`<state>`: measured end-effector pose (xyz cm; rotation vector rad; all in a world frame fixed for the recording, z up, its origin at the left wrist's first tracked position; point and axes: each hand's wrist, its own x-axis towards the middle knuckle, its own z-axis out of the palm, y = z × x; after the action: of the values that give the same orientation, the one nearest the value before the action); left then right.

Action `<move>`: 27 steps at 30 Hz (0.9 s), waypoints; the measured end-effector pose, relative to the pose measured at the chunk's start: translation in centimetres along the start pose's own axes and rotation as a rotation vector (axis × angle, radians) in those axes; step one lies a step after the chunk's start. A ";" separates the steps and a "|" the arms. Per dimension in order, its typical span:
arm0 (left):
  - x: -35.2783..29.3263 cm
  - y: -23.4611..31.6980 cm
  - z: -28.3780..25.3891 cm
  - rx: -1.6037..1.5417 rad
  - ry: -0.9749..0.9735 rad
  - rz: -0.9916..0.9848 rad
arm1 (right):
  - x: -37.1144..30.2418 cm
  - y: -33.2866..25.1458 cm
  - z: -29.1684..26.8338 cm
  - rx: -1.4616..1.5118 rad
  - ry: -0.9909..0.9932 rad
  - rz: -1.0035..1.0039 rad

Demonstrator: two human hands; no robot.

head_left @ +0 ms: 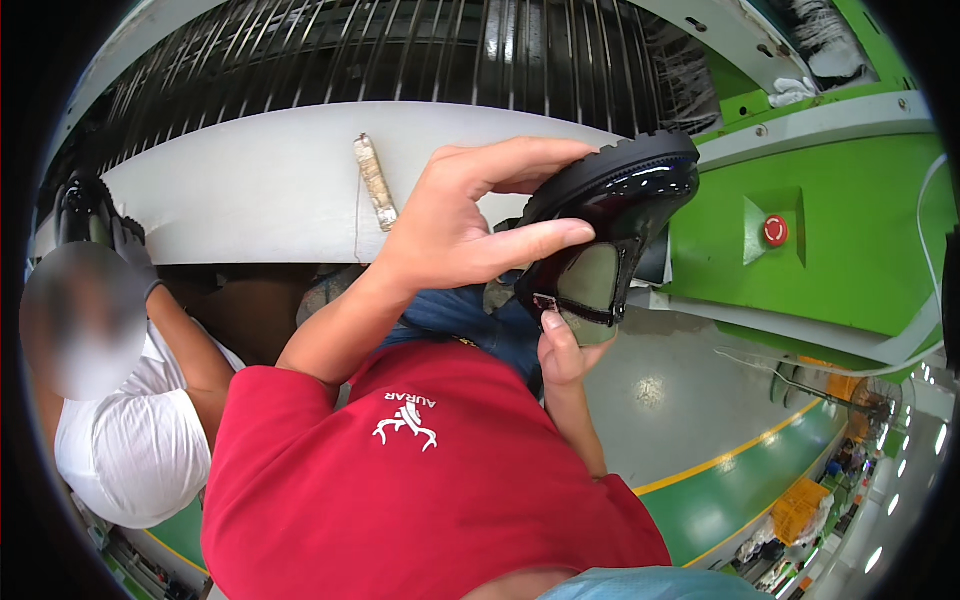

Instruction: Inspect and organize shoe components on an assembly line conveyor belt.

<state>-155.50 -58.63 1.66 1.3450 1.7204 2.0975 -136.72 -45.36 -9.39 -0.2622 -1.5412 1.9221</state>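
Note:
A glossy black shoe (655, 192) with a thick ridged sole, a strap and a light greenish lining is held up before me, tilted, its toe toward the upper right. My left hand (450, 215) grips it from the left, fingers along the sole and thumb across the upper. Lower down, my right hand (568, 352) holds the heel end, its thumb pressed beside the small buckle (545, 302) on the strap. Its other fingers are mostly hidden behind the shoe.
A white work surface (270, 190) carries a tape-wrapped bar (375, 183), with metal rollers (400, 55) beyond. On the right stands a green machine housing (810, 240) with a red emergency button (775, 231). At far left, a co-worker's gloved hand (130, 245) is by another black shoe (85, 205).

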 end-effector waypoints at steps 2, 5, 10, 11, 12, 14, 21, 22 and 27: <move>-0.4 -0.4 0.3 -0.034 0.000 -0.052 | 0.2 -0.7 0.1 0.037 0.016 0.026; -0.5 -0.6 0.3 -0.096 -0.001 -0.102 | 0.1 -1.3 0.4 0.174 0.064 0.083; -0.4 -0.9 0.2 -0.110 0.001 -0.113 | -0.4 -1.0 -0.1 0.285 0.097 0.108; -0.4 -0.8 0.1 -0.100 0.006 -0.125 | -0.4 -0.9 -0.2 0.285 0.102 0.113; -0.4 -0.8 0.1 -0.091 0.011 -0.137 | -0.4 -0.8 -0.3 0.293 0.104 0.121; -0.4 -0.8 -0.1 -0.075 0.009 -0.151 | -0.4 -0.8 -0.3 0.300 0.105 0.137; -0.7 -1.0 0.2 -0.025 0.020 -0.159 | 0.1 -0.6 -1.4 0.290 0.047 0.155; -0.7 -1.1 0.2 -0.025 0.022 -0.162 | 0.2 -0.6 -1.4 0.322 0.050 0.188; -0.4 -0.6 0.1 0.027 0.002 -0.093 | 0.6 -0.4 -2.5 0.354 0.004 0.231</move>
<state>-155.44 -58.62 0.90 1.2445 1.7814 2.0336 -135.73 -42.96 -9.62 -0.2980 -1.1800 2.3302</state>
